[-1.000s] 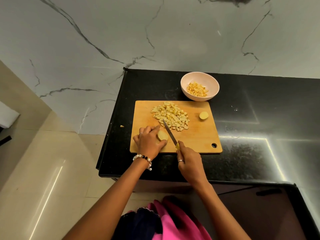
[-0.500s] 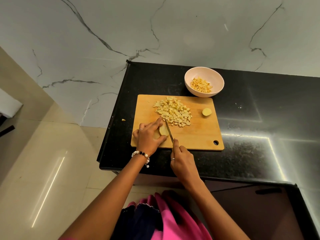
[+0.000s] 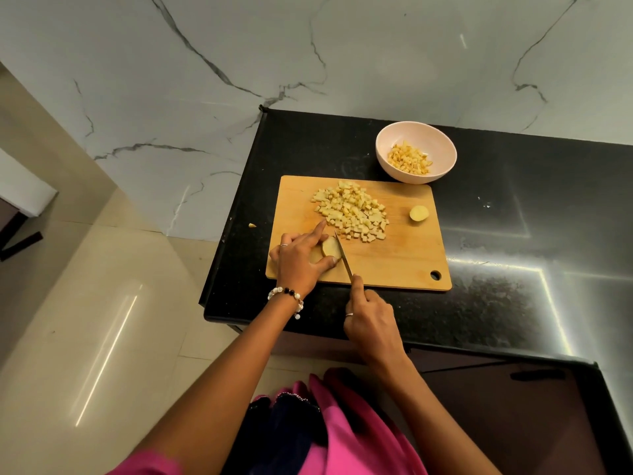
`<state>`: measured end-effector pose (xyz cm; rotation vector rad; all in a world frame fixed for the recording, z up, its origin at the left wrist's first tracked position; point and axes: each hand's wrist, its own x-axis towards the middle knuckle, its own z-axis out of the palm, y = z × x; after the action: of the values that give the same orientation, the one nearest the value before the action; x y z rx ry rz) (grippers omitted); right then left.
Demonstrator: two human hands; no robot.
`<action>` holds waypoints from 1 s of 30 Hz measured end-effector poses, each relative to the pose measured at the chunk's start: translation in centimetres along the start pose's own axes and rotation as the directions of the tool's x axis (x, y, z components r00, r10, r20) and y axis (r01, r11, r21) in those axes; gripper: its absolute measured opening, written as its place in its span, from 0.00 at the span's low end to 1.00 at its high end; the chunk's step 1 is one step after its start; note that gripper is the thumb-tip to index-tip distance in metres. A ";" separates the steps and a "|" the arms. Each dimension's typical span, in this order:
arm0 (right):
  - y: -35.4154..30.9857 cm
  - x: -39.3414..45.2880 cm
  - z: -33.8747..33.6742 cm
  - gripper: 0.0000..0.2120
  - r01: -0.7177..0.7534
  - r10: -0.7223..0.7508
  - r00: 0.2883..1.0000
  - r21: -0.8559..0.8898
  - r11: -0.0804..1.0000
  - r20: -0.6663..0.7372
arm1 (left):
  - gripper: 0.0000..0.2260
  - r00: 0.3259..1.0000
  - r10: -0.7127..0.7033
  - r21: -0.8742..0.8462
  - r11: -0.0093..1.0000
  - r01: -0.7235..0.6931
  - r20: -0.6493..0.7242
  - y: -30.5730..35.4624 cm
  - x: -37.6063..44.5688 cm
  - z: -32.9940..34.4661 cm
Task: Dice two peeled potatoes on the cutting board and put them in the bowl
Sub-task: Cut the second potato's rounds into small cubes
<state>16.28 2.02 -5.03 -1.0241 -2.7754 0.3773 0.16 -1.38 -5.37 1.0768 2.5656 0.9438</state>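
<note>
Black counter [image 3: 513, 234] carries everything; hard, glossy, so the board could slide if pushed sideways. Wooden cutting board [image 3: 394, 265] lies flat on it, stiff, light enough to lift by an edge; hanging hole at its 4 o'clock corner. Pink bowl [image 3: 383, 156] stands on the counter at the board's 1 o'clock, touching or just off the far edge, cannot tell which; likely rigid and breakable, take it by the rim. A small heap of diced potato sits in its bottom.

Pile of potato cubes [image 3: 349, 214] on the board's far half: loose, wet, light, scatter easily; better scooped or scraped than pinched. Left hand [image 3: 301, 258] at the board's 8 o'clock grips the potato piece [image 3: 331, 249], fingers curled over it, index stretched toward 1 o'clock. Piece looks firm, starchy-slick, rounded; hold it flat side down, fingertips tucked back from the edge. Right hand [image 3: 371, 323] off the board's near edge is clenched round the knife handle, forefinger along the spine. Knife [image 3: 343, 257] blade rests against the piece's right face, tip toward 11 o'clock; thin, sharp, stiff. Potato end [image 3: 419, 213] lies alone at 3 o'clock, small, cut face up. One stray bit [image 3: 252, 225] on the counter's left edge.
</note>
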 end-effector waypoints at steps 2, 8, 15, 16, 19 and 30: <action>-0.2 0.3 -0.6 0.23 -0.005 0.007 1.000 0.058 0.998 -0.029 | 0.32 1.000 -0.003 -0.006 1.000 0.003 0.002 -0.1 0.1 -0.1; -0.4 1.6 -0.7 0.21 0.028 -0.021 0.997 0.093 0.995 -0.075 | 0.32 1.000 -0.012 0.015 1.000 0.011 0.007 -0.1 0.0 -0.2; -1.4 2.2 -0.2 0.25 0.027 -0.027 1.000 0.030 0.999 0.014 | 0.32 1.000 -0.009 0.018 1.000 0.009 -0.003 0.0 0.1 -0.2; -1.7 2.7 -0.1 0.25 0.026 -0.026 0.999 0.010 1.000 0.028 | 0.32 1.000 -0.010 0.017 1.000 0.011 -0.005 -0.1 0.1 -0.1; -2.1 3.1 -0.3 0.26 0.039 -0.036 0.999 -0.077 0.996 0.039 | 0.32 1.000 -0.007 0.017 1.000 0.007 -0.016 -0.1 0.1 0.1; -1.3 0.7 -0.7 0.21 0.009 -0.006 0.999 0.054 0.999 -0.050 | 0.33 1.000 -0.004 -0.067 0.998 0.003 -0.012 -0.4 0.1 -0.1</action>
<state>15.11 1.64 -3.96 -0.9964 -2.7086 0.4172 -0.22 -1.55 -5.55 1.0515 2.5246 1.0310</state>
